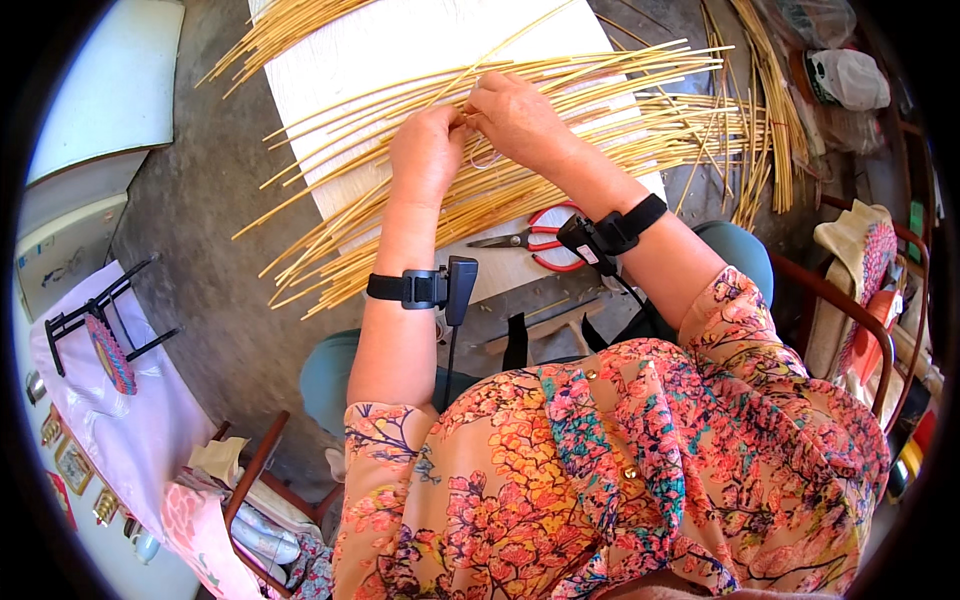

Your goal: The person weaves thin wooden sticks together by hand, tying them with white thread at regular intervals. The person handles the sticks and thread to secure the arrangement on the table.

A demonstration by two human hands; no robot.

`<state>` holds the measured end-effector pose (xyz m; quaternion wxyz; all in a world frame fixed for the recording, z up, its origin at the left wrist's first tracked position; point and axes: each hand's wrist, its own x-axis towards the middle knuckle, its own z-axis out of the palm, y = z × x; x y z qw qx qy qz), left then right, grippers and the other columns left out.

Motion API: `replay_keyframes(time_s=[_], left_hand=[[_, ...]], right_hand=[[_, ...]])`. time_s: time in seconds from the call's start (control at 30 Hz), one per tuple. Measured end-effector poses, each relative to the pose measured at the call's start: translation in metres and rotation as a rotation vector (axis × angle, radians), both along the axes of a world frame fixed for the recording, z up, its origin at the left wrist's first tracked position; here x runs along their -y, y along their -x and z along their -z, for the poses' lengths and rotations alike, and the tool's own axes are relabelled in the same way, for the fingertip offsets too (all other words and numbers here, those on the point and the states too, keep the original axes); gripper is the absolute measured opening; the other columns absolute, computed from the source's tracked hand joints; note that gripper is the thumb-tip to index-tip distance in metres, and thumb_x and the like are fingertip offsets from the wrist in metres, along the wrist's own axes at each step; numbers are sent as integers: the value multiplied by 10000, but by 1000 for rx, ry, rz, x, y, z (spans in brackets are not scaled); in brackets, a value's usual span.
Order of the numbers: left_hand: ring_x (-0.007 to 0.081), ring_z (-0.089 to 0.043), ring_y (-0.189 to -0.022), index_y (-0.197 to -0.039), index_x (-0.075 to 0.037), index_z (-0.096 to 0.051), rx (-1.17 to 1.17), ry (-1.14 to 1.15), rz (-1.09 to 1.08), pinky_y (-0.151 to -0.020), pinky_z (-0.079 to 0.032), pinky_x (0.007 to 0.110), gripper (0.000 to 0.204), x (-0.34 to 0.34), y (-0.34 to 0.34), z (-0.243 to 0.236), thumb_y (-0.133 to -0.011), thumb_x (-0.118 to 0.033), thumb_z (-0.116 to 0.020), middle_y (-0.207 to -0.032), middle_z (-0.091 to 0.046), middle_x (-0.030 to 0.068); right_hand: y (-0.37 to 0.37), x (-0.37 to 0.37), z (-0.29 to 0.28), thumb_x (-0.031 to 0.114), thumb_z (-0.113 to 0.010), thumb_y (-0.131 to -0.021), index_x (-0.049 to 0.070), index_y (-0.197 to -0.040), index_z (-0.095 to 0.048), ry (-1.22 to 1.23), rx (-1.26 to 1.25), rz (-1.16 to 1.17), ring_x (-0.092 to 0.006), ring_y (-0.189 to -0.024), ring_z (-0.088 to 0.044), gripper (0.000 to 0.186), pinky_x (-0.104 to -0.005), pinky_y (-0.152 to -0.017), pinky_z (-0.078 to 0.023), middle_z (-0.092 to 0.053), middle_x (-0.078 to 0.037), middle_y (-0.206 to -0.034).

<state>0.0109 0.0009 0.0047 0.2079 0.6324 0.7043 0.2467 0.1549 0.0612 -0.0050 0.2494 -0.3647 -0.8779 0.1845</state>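
Both hands meet over a spread of long, thin yellow-brown canes [560,150] lying across a white board. My left hand [428,152] is closed in a pinch, its thumb and forefinger almost touching the other hand's fingertips. From the right, my right hand [515,118] bends down with its fingers pinched at the same spot. A thin pale string [486,163] curves in a loop just below the fingertips and seems to run up into them. The exact grip is hidden by the fingers.
Red-handled scissors [545,238] lie on the near part of the white board [330,60]. Another bunch of canes [280,40] is at the far left, and more canes [775,120] lie at the right. A chair [850,290] stands to the right.
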Motion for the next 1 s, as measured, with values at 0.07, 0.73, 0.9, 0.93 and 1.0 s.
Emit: replay_keyframes(time_s=[0.07, 0.73, 0.9, 0.93, 1.0], left_hand=[[289, -636, -724, -812, -41, -685, 21, 12, -7, -659, -489, 351, 115, 1, -1, 0, -773, -148, -696, -803, -669, 131], [349, -615, -687, -703, -118, -677, 27, -36, -45, -593, -480, 432, 62, -1, -3, 10, -742, -165, -664, -703, -633, 140], [329, -627, -743, -781, -116, -686, 77, 65, -63, -656, -479, 438, 95, 3, -2, 12, -770, -210, -675, -754, -657, 116], [325, -629, -752, -802, -114, -687, 82, 45, -71, -667, -478, 436, 108, 3, -3, 16, -774, -218, -677, -768, -662, 113], [314, -628, -796, -852, -106, -681, 124, -2, -65, -680, -475, 437, 134, 4, -5, 19, -783, -220, -671, -818, -671, 105]], right_hand=[[3, 1, 4, 136, -649, -754, 65, -767, -645, 138, -42, 13, -313, -855, -601, 72, -420, -713, -489, -618, -103, -853], [5, -9, -22, 55, -617, -773, 43, -768, -579, -120, -374, 132, -336, -728, -550, 40, -409, -636, -443, -562, -123, -756], [-5, -32, -71, 168, -448, -981, 40, -973, -465, 879, -799, 249, -150, -641, -613, 130, -242, -531, -509, -637, -114, -826], [-5, -29, -78, 164, -443, -981, 34, -973, -462, 981, -840, 241, -164, -654, -623, 132, -247, -540, -516, -638, -126, -838], [-6, -23, -89, 156, -434, -981, 24, -973, -457, 1189, -914, 227, -192, -679, -645, 134, -257, -557, -529, -640, -150, -861]])
